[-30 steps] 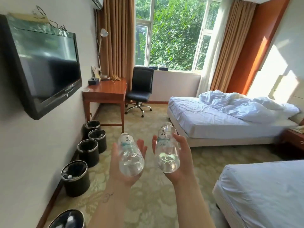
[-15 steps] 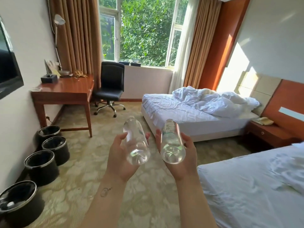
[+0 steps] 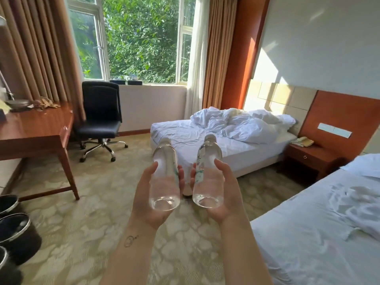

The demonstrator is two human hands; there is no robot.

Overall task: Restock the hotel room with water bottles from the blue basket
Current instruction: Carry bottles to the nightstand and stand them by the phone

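Left hand [image 3: 151, 204] grips one water bottle [image 3: 165, 177], right hand [image 3: 223, 194] the other [image 3: 208, 175], caps pointing forward, side by side. Nightstand [image 3: 308, 156] lies ahead-right, nearer the right hand (basket not in view).

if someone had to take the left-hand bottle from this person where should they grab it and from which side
Grip the upper body just below the cap of the left bottle, coming from the far side, over the cap. The left hand cups the lower half and base from beneath, and the right bottle sits close beside it, so only the neck end, tilted away from the person, shows free.
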